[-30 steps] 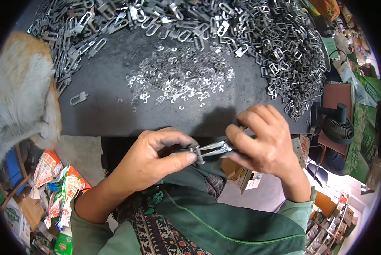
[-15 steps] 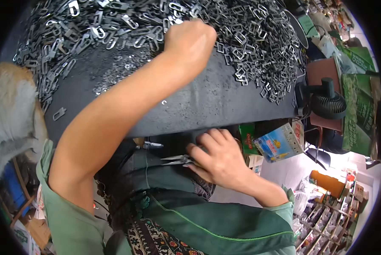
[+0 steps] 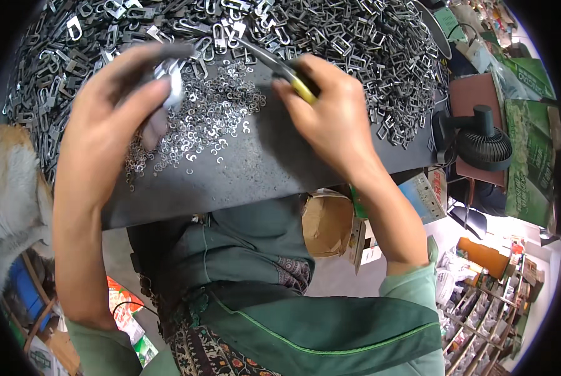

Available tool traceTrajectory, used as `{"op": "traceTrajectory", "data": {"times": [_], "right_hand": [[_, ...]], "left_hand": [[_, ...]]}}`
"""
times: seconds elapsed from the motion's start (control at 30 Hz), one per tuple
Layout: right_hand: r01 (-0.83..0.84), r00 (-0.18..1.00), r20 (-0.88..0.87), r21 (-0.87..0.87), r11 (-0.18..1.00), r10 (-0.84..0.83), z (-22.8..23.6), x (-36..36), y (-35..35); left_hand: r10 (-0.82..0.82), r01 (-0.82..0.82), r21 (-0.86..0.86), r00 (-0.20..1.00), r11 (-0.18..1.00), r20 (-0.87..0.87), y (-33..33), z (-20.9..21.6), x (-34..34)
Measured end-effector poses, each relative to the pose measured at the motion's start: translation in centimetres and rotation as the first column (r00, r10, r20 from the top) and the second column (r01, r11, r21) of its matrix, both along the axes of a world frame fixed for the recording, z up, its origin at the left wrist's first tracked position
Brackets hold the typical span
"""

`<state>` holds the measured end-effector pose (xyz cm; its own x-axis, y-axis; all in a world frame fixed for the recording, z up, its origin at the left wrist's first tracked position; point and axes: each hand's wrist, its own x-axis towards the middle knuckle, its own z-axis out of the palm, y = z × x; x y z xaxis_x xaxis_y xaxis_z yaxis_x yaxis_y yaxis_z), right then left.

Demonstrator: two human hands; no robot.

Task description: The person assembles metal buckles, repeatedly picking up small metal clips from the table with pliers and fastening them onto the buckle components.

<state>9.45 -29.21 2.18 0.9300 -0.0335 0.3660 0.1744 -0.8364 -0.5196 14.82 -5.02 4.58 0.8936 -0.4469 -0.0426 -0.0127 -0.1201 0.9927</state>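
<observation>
My right hand [image 3: 333, 113] is closed around slim pliers [image 3: 302, 88] with a yellow handle. Their dark, narrow jaws point up and left over the metal pieces. My left hand [image 3: 108, 119], blurred, curls its fingers and thumb round a shiny metal piece [image 3: 176, 86] whose exact kind I cannot make out. Beneath and beside it lies a spread of small C-shaped metal rings [image 3: 211, 122] on the dark tabletop [image 3: 261, 166]. Behind both hands are heaps of flat metal clips [image 3: 61, 69] with oblong openings and small rectangular metal frames [image 3: 380, 56].
A tan and white furry animal [image 3: 11, 182] rests at the table's left edge. To the right stand a small black fan [image 3: 484, 147] and green cartons [image 3: 528, 163]. An open cardboard box [image 3: 327, 225] sits below the table's front edge, near my lap.
My right hand has risen from my lap to above the table with the pliers. My left hand has drawn back left from the heap. More C-shaped rings are visible on the table.
</observation>
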Motion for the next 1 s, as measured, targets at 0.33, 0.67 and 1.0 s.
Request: {"op": "traceTrajectory", "data": {"times": [0.33,0.67,1.0], "right_hand": [[0.135,0.979,-0.088,-0.385,0.913,-0.182,-0.4,4.6,2.1],[-0.258,0.773,-0.391,0.526,0.811,0.499,3.2,-6.4,5.9],[-0.106,0.85,-0.356,0.608,0.787,0.389,2.3,-8.7,6.1]], "left_hand": [[0.019,-0.147,-0.177,0.819,0.973,-0.574,6.7,-1.3,-10.5],[-0.136,-0.055,-0.328,0.837,0.943,-0.53,3.2,-2.7,-12.7],[-0.186,-0.051,-0.357,0.78,0.933,-0.598,2.5,-2.3,-12.9]]}}
